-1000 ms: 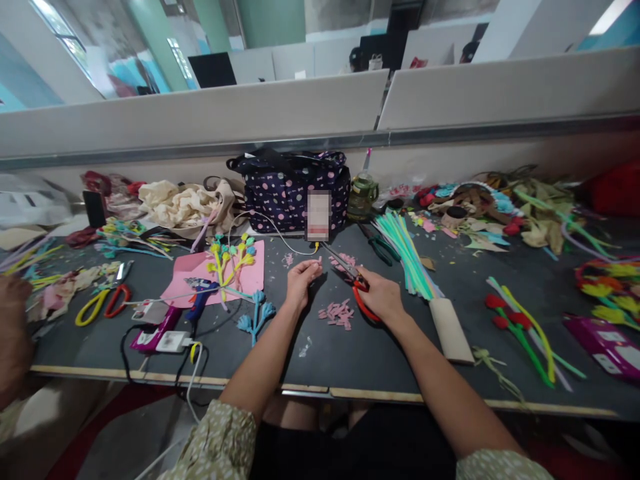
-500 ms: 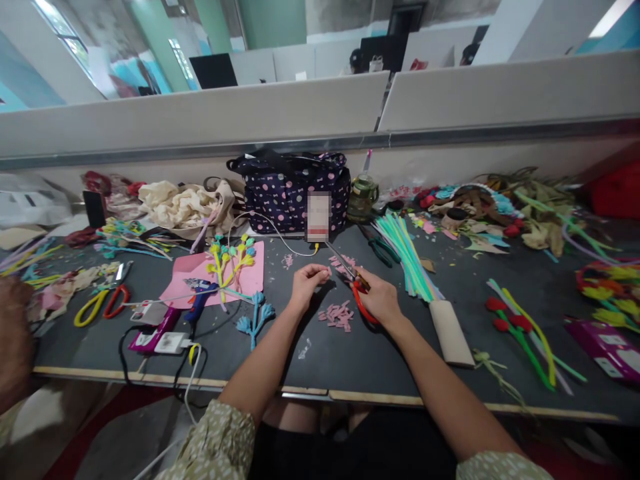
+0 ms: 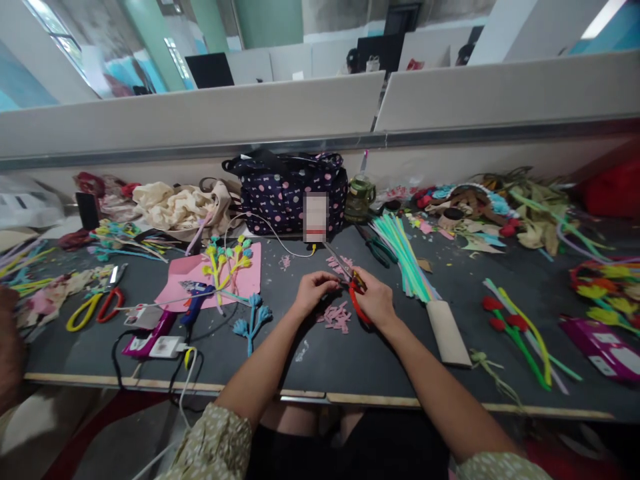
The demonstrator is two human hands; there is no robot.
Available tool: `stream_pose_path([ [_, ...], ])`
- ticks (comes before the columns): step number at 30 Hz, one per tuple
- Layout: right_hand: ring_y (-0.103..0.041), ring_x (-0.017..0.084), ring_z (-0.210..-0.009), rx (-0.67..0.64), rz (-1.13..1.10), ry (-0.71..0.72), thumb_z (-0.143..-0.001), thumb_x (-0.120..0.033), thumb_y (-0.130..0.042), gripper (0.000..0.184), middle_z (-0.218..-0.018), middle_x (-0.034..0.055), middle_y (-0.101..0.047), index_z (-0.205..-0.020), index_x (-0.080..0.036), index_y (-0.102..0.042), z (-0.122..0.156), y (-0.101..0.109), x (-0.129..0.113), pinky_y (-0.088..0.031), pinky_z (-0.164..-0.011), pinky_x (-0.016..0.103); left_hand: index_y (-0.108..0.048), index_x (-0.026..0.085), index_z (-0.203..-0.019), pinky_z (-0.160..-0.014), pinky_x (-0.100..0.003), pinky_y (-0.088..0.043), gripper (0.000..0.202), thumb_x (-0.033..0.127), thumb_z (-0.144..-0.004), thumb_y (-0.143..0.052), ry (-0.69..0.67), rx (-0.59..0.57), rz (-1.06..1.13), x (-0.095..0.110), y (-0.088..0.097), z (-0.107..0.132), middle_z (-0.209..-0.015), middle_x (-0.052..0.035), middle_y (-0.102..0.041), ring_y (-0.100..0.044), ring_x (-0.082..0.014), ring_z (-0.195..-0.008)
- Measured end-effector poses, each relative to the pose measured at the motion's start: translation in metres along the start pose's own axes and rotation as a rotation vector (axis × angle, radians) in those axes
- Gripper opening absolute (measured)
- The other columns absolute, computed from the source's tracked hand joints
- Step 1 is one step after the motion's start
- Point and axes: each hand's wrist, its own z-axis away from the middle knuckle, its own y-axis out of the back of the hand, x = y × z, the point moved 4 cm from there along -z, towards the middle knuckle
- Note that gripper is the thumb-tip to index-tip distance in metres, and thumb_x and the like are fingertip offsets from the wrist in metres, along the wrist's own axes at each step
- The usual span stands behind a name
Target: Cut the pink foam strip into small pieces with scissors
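Observation:
My right hand [image 3: 374, 301] grips red-handled scissors [image 3: 354, 293], their blades pointing up and left over the dark table [image 3: 360, 353]. Beside it, my left hand [image 3: 313, 292] is closed in a pinch right at the blades, on something too small to make out. Just below both hands lies a little heap of pink scraps [image 3: 336, 315]. More pink scraps [image 3: 339, 263] lie just beyond the blades.
A dotted bag [image 3: 287, 190] stands behind. A pink sheet with yellow pipe-cleaner flowers [image 3: 220, 270], a glue gun [image 3: 193, 300], a blue flower [image 3: 253, 317], green sticks [image 3: 403, 250], a cardboard tube [image 3: 447, 330], yellow and red scissors [image 3: 93, 307] surround. Another person's hand [image 3: 7, 333] is at the far left.
My left hand has moved right to meet the scissors, and both hands have drawn closer together above the pink scraps.

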Motion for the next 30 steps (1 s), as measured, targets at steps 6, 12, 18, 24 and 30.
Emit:
stream_pose_path([
  [6,-0.068,0.024,-0.092,0.132,0.089,-0.162,-0.085,-0.033,-0.054,0.041,-0.102,0.0046,-0.074,-0.125,-0.026,-0.062,-0.011,0.017,0.023,-0.05,-0.076,0.031,-0.069,0.013,-0.083,-0.062,-0.028,-0.051,0.034,0.038,-0.063,-0.081,-0.004,0.235,0.12,-0.002,0.021,-0.003,-0.078,-0.0083,-0.071,-0.066,-0.0157,-0.065],
  [12,-0.068,0.022,-0.091,0.117,0.093,-0.097,-0.083,-0.029,-0.054,0.042,-0.107,0.0034,-0.073,-0.124,-0.027,-0.062,-0.009,0.019,0.019,-0.05,-0.077,0.029,-0.069,0.012,-0.089,-0.074,-0.031,-0.053,0.038,0.034,-0.061,-0.083,-0.008,0.237,0.26,-0.004,0.028,-0.004,-0.086,-0.0095,-0.072,-0.068,-0.017,-0.077],
  [18,-0.067,0.02,-0.096,-0.029,0.14,0.022,-0.082,-0.029,-0.055,0.043,-0.112,0.002,-0.071,-0.125,-0.029,-0.061,-0.002,0.006,0.005,-0.048,-0.077,0.027,-0.069,0.016,-0.088,-0.067,-0.03,-0.049,0.029,0.03,-0.065,-0.078,-0.063,0.349,0.051,-0.001,0.034,-0.004,-0.079,-0.0056,-0.07,-0.065,-0.017,-0.072],
  [24,-0.067,0.022,-0.084,-0.062,0.294,-0.143,-0.085,-0.035,-0.054,0.04,-0.098,0.0053,-0.074,-0.124,-0.028,-0.062,-0.009,0.022,0.015,-0.043,-0.067,0.027,-0.072,0.022,-0.085,-0.084,-0.035,-0.044,0.012,0.018,-0.076,-0.065,-0.292,0.333,-0.668,0.012,0.036,0.004,-0.088,-0.0064,-0.07,-0.06,-0.0223,-0.088],
  [30,-0.067,0.024,-0.078,-0.247,0.475,-0.241,-0.088,-0.035,-0.046,0.03,-0.087,0.0105,-0.073,-0.103,-0.022,-0.069,-0.015,0.033,0.029,-0.037,-0.061,0.028,-0.071,0.022,-0.088,-0.08,-0.035,-0.04,0.017,0.014,-0.082,-0.057,-0.272,0.198,-1.076,0.012,0.033,0.007,-0.089,-0.0088,-0.066,-0.056,-0.0245,-0.09],
])
